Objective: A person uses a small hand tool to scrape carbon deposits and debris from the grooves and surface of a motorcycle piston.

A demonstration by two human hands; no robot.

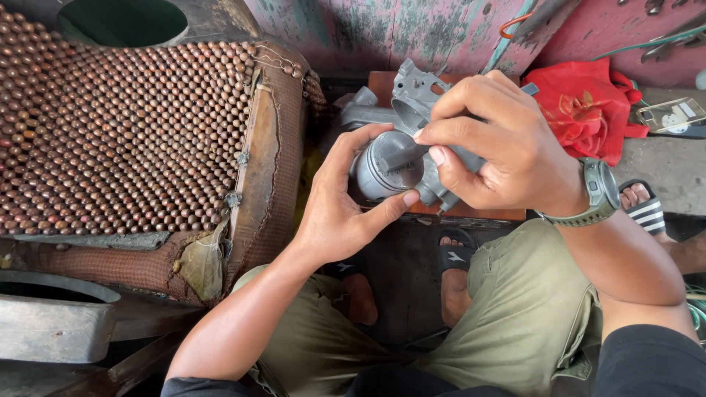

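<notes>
Carburetor body (401, 158): a grey cast-metal part held up in mid-air over the person's lap, just right of the frame's centre; its round bowl end faces the camera, probably turned that way so that face can be looked over and worked on.
Surface: dull, slightly grainy casting with a smooth round cap, a raised bar across it, and lugs and a notched bracket sticking up at 12 o'clock.
Left hand (338, 202): at 7 o'clock of the part, curled partway around it; thumb pressed under the bowl, forefinger arched over its top rim, so the part is cradled and steadied from below.
Right hand (504, 143): at 3 o'clock of the part, fingers bent and closed over its upper right side, thumb tip pressing on the bar; whether a small tool sits under the fingers is hidden.
Wristwatch (601, 191): grey-green, chunky plastic-looking case and strap on the right wrist.
Trousers (515, 301): olive cloth, creased, at 6 o'clock below the hands.
Sandalled foot (452, 276): black slide, between the knees on dark ground.
Beaded seat cover (118, 125): at 9 o'clock, rows of small brown wooden beads over worn, torn mesh padding.
Red cloth bag (585, 106): crumpled, at 2 o'clock against the flaking pink wall (382, 29).
Second foot (643, 206): striped slide at 3 o'clock, another person's.
</notes>
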